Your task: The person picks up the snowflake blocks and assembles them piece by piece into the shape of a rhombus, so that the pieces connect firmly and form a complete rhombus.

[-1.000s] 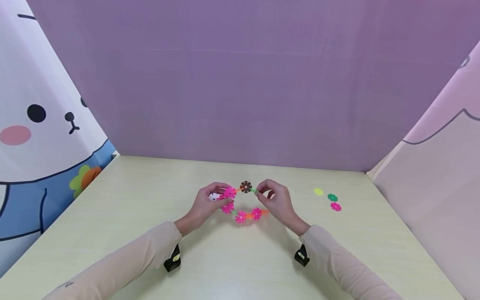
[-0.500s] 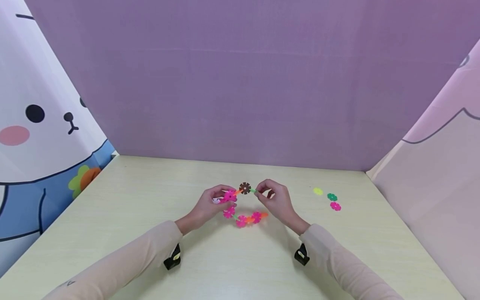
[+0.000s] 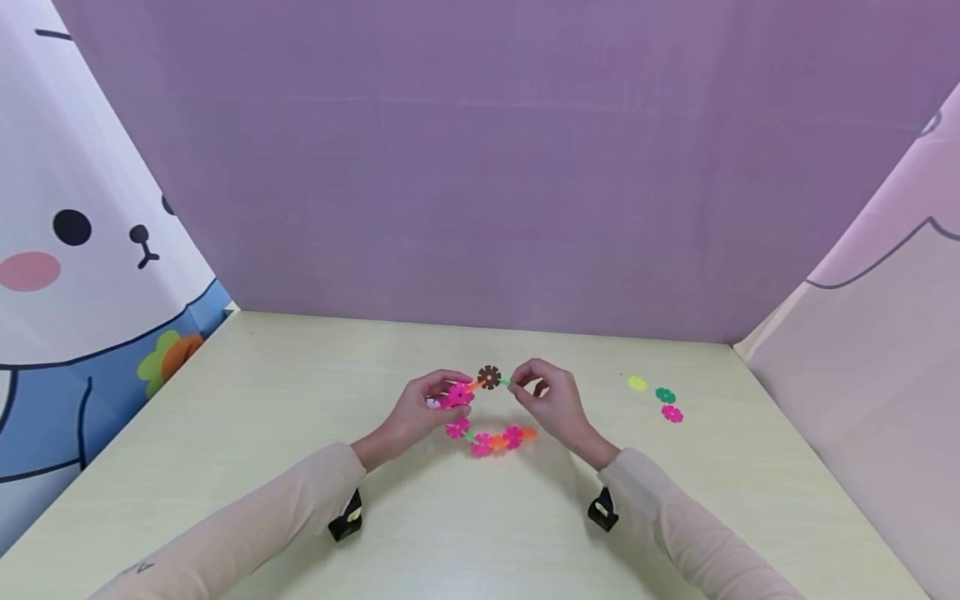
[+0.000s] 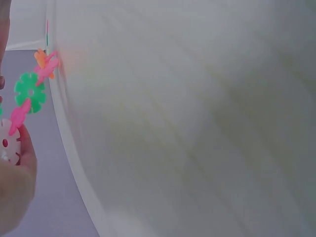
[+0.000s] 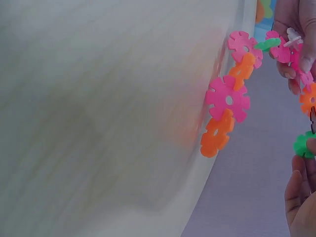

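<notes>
Above the table, the left hand (image 3: 411, 417) grips a chain of notched flower discs by its pink pieces (image 3: 460, 394) and a white one (image 4: 6, 143). The right hand (image 3: 555, 406) pinches a green disc (image 5: 304, 144) joined to a brown disc (image 3: 489, 377), which an orange disc (image 5: 309, 98) links to the pink ones. From the left hand the chain's other end curves down and right, through a green disc (image 4: 30, 92), pink discs (image 5: 228, 99) and orange ones, ending in an orange disc (image 5: 216, 134) that neither hand touches.
On the pale tabletop (image 3: 465, 533), right of the hands, lie a yellow disc (image 3: 637, 383), a green disc (image 3: 665, 395) and a pink disc (image 3: 672, 413). A purple panel (image 3: 480, 167) rises behind the table, with printed cloths at both sides.
The left hand has shifted slightly right and toward the near side, and the chain's hanging end has dropped a little nearer the wearer. The right hand keeps its pinch almost in place.
</notes>
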Tool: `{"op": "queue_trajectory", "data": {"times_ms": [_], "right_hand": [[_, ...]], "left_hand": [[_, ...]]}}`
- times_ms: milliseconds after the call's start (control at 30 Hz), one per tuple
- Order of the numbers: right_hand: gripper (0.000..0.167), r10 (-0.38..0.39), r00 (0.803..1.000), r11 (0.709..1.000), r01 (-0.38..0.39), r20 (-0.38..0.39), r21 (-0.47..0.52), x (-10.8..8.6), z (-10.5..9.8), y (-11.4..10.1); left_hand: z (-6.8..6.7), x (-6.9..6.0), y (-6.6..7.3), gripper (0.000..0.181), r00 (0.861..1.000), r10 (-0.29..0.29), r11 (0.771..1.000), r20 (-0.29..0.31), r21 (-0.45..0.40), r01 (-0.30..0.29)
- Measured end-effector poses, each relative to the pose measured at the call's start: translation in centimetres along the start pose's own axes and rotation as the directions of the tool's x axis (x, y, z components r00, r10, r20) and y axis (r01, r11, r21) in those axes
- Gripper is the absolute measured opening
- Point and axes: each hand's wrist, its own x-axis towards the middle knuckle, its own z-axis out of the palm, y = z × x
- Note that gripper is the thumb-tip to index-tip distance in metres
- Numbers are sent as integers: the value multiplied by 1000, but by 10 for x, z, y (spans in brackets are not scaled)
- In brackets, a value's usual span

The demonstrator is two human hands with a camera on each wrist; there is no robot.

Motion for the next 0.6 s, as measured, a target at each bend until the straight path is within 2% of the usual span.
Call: {"op": "queue_trajectory", "data": {"times_ms": [233, 367, 500, 600], "right_hand": [[9, -15, 1000, 1000, 15, 1, 24, 0, 0, -2], [8, -39, 999, 999, 39, -3, 15, 0, 0, -2], [9, -65, 998, 998, 65, -12, 8, 1, 0, -2], [10, -76, 997, 997, 76, -12, 8, 1, 1, -2]], "left_hand": [[3, -1, 1, 32, 1000, 2, 998, -29, -66, -4], [3, -2, 1, 29, 1000, -3, 994, -22, -109, 1], [2, -1, 1, 31, 1000, 5, 994, -2, -112, -5], [-1, 0, 1, 33, 1000, -14, 995, 1, -98, 14]]}}
